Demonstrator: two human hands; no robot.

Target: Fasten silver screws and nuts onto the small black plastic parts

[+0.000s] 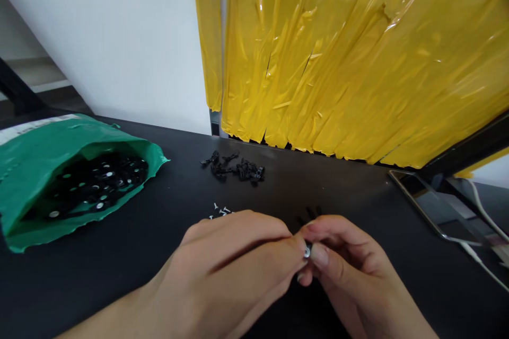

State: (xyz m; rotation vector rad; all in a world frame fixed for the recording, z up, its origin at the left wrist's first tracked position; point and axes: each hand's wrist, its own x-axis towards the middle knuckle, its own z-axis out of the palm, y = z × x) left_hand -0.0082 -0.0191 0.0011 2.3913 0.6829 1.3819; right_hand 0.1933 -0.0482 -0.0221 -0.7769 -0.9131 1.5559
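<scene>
My left hand point(234, 265) and my right hand point(350, 259) meet at the front middle of the black table point(159, 243). Both are closed in a pinch on one small black part with a shiny metal piece point(307, 251) held between the fingertips. Just behind my left hand lie a few small silver screws point(220, 211). Behind my right hand a couple of black parts point(310, 213) rest on the table. Further back lies a small heap of black plastic parts point(238, 168).
An open green plastic bag point(24, 180) at the left holds several black parts with metal centres point(95, 183). Yellow plastic sheeting point(358, 63) hangs behind the table. A monitor stand point(437, 212) and white cables point(483, 265) are at the right.
</scene>
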